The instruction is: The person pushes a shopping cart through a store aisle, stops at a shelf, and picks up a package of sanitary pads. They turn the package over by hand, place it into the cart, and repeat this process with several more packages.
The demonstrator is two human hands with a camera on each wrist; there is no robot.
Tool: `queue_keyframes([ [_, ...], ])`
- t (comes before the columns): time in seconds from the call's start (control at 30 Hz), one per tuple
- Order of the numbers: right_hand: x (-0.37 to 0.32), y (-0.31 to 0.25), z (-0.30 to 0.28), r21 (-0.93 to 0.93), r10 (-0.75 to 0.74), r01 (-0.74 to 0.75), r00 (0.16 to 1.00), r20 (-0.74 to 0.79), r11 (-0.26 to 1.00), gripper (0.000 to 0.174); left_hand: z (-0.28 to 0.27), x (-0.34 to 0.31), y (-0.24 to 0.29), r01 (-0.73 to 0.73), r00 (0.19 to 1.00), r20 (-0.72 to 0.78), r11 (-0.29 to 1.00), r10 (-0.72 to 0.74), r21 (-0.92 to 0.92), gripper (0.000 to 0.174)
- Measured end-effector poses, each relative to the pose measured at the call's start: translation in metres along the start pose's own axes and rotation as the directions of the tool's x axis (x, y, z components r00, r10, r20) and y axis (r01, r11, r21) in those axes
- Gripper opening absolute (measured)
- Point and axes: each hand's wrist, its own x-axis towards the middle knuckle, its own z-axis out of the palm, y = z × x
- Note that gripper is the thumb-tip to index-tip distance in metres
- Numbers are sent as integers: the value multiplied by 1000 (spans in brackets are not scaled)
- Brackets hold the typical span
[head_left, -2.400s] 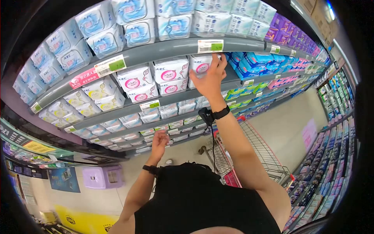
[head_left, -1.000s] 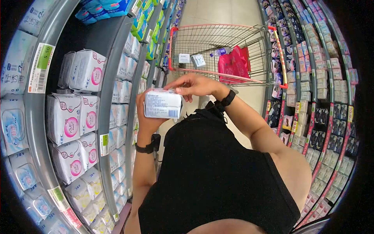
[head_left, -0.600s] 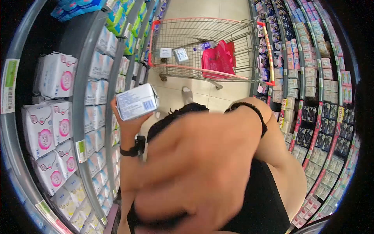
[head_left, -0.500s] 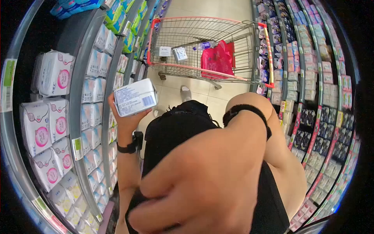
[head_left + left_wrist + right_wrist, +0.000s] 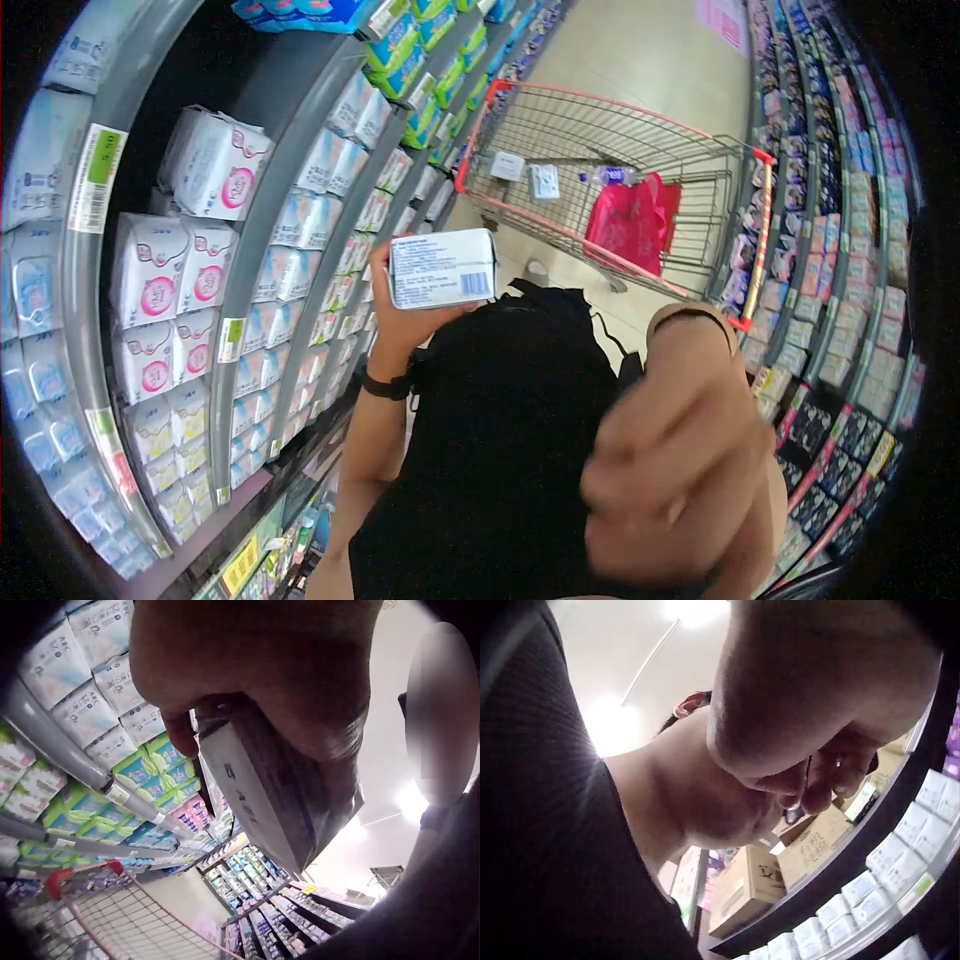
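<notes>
In the head view my left hand (image 5: 402, 325) grips a white pack of sanitary pads (image 5: 443, 268) from its left side and underneath. The pack's printed panel, with small text and a barcode, faces up. From the left wrist, my fingers curl over the same pack (image 5: 251, 791), and ABC lettering shows along its side. My right hand (image 5: 685, 460) is raised close to the head camera, blurred, its fingers loosely curled, with nothing visible in them. The right wrist view has this hand (image 5: 817, 697) near the person's chin. Pink-marked white packs (image 5: 155, 270) stand on the shelf at left.
A shopping cart (image 5: 757, 240) stands ahead, holding a red bag (image 5: 630, 225), a bottle (image 5: 607, 176) and two small white packs (image 5: 544, 181). Stocked shelves line both sides of the aisle. A grey shelf edge (image 5: 300, 130) runs close on the left.
My right hand reached to the shelf, later touched the pack in my left hand, then rose toward the head camera; now it has shifted right. The left hand keeps holding the pack.
</notes>
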Motion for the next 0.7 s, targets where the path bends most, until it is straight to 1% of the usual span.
queue_keyframes([
  [0.07,-16,14,-43,-277,109,-50,974,201,960,18,7,2,5,14,1000,0,999,-14,42,108],
  [0.1,-30,28,-59,-301,231,-151,940,251,942,28,11,6,11,-22,1000,2,994,22,108,108],
  [0.17,-59,57,-91,-389,462,-326,820,336,862,48,23,12,15,12,999,-31,996,-9,90,109],
  [0.2,-78,67,-96,-409,570,-431,755,324,804,63,31,14,16,32,999,-40,997,-29,77,109],
  [0.23,-101,76,-106,-472,634,-452,682,364,757,81,39,18,16,19,1000,-26,996,-17,85,111],
  [0.33,-165,83,-125,-462,718,-557,607,342,690,85,70,32,13,-35,999,9,996,35,84,111],
  [0.37,-182,82,-133,-447,741,-597,598,307,667,87,82,36,9,-44,998,37,998,42,55,110],
  [0.43,-206,75,-148,-409,784,-674,575,234,616,92,105,43,1,25,994,102,999,-27,26,109],
  [0.5,-218,72,-171,-385,832,-739,520,194,553,93,127,52,-5,74,981,184,997,-66,-33,106],
  [0.53,-220,71,-183,-369,852,-769,493,177,522,93,137,55,-9,130,969,222,988,-110,-79,106],
  [0.57,-220,69,-194,-263,910,-874,369,189,409,95,145,58,-15,187,954,259,975,-151,-120,106],
  [0.6,-228,69,-204,-200,902,-880,412,131,431,93,152,62,-20,246,935,297,957,-192,-156,106],
  [0.63,-243,70,-210,-135,890,-880,450,72,455,92,160,68,-23,200,926,356,962,-123,-187,99],
  [0.67,-255,71,-216,-69,877,-874,481,12,481,91,169,71,-22,213,929,349,946,-120,-242,97],
  [0.7,-260,71,-224,-28,880,-879,475,-1,475,85,180,76,-14,227,933,338,928,-121,-295,96],
])
